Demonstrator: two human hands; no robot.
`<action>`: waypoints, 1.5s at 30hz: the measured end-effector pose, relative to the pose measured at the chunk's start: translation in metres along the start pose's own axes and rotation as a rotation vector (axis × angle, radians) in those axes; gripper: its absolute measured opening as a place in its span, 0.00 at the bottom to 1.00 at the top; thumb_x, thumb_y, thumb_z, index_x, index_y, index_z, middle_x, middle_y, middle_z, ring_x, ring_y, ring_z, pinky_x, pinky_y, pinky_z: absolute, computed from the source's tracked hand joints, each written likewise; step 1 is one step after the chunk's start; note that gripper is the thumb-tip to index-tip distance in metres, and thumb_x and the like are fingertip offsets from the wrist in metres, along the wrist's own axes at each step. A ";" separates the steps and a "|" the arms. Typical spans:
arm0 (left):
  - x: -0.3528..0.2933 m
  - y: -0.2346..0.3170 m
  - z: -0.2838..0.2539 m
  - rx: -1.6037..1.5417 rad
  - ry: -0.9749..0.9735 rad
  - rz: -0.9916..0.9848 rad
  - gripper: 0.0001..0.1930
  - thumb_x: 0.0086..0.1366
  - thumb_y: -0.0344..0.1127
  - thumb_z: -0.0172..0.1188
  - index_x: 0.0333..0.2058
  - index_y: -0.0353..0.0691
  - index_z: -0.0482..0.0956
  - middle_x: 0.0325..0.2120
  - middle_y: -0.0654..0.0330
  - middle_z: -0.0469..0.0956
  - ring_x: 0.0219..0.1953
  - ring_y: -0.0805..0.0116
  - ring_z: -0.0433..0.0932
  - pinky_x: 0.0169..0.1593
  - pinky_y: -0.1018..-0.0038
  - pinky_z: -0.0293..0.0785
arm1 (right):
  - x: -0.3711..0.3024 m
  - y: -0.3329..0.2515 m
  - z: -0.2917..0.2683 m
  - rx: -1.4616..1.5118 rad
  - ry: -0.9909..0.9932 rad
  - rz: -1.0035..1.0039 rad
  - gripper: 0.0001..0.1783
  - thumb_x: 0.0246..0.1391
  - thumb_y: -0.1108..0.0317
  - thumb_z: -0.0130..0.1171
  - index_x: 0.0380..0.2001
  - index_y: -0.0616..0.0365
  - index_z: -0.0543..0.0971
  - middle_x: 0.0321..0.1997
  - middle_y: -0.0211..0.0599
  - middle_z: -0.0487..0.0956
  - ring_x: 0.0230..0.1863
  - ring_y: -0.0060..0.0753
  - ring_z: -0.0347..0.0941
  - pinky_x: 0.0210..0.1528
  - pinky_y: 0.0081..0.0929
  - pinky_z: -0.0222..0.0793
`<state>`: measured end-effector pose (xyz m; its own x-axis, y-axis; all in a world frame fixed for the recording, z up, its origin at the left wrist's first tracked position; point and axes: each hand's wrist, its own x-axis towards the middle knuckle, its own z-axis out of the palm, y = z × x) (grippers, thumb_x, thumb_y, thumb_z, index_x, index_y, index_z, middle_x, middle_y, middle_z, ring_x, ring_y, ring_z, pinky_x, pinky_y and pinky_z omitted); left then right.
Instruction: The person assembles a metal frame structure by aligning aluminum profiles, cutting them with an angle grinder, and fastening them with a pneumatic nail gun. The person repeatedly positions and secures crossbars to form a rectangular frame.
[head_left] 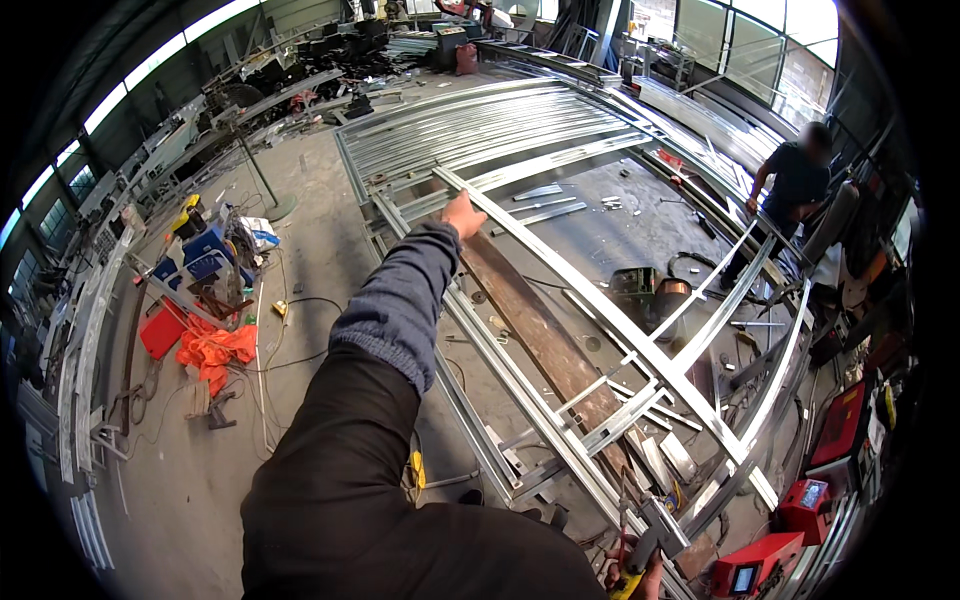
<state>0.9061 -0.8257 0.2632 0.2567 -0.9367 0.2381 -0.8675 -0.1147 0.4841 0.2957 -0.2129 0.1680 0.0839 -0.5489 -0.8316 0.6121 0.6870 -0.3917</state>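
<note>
My left arm reaches far forward across the frame. At its end my left hand (pixel 463 215) is at the near edge of a long silver metal tube (pixel 560 258), close to the tube's far end. Thumb and fingers appear closed on that edge; the fingertips are partly hidden. The tube runs diagonally over a large metal frame (pixel 478 375) towards the lower right. Low in the view, my right hand (pixel 652 578) is wrapped round a yellow-and-grey hand tool (pixel 628 582). Its exact kind is hard to make out, and the lower edge cuts it off.
A rusty brown beam (pixel 535 320) lies below the tube. Another person (pixel 795 180) stands at the frame's right side. Red machines (pixel 760 565) sit at the lower right. Orange cloth (pixel 215 352), a blue machine (pixel 208 252) and cables lie on the left floor.
</note>
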 end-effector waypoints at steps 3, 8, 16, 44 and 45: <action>0.042 0.022 -0.030 0.051 -0.182 -0.040 0.43 0.61 0.51 0.71 0.67 0.25 0.72 0.61 0.32 0.80 0.64 0.37 0.80 0.67 0.56 0.77 | -0.011 0.010 0.014 -0.030 0.053 -0.052 0.43 0.67 0.22 0.52 0.56 0.52 0.83 0.32 0.30 0.85 0.25 0.33 0.79 0.22 0.28 0.72; 0.069 -0.008 -0.072 0.173 -0.060 0.079 0.28 0.56 0.49 0.73 0.46 0.28 0.88 0.47 0.34 0.87 0.53 0.39 0.87 0.57 0.56 0.83 | -0.022 0.047 0.012 0.018 0.030 -0.098 0.37 0.69 0.24 0.51 0.59 0.43 0.83 0.45 0.32 0.89 0.29 0.34 0.81 0.24 0.31 0.75; 0.046 0.023 -0.030 0.028 -0.191 0.072 0.45 0.63 0.53 0.69 0.66 0.19 0.69 0.56 0.31 0.82 0.59 0.36 0.82 0.62 0.54 0.80 | -0.032 0.091 0.005 0.041 -0.019 -0.224 0.44 0.68 0.24 0.52 0.69 0.48 0.75 0.50 0.46 0.88 0.31 0.39 0.83 0.27 0.36 0.81; -0.516 0.151 0.160 -0.384 -1.035 0.972 0.27 0.66 0.37 0.72 0.63 0.40 0.81 0.52 0.52 0.84 0.56 0.50 0.82 0.58 0.59 0.79 | -0.074 0.092 -0.024 0.222 0.016 -0.348 0.31 0.79 0.39 0.49 0.67 0.51 0.78 0.43 0.32 0.82 0.32 0.25 0.82 0.36 0.32 0.85; -0.521 0.161 0.165 -0.371 -0.980 1.025 0.27 0.66 0.37 0.72 0.63 0.40 0.81 0.53 0.52 0.83 0.57 0.50 0.81 0.59 0.58 0.79 | -0.073 0.090 -0.031 0.222 -0.002 -0.354 0.31 0.79 0.39 0.49 0.68 0.51 0.78 0.43 0.32 0.82 0.32 0.25 0.82 0.36 0.32 0.85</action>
<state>0.5627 -0.4107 0.0778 -0.9089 -0.4165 0.0219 -0.2922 0.6733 0.6791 0.3203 -0.0967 0.1816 -0.1606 -0.7342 -0.6597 0.7580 0.3363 -0.5588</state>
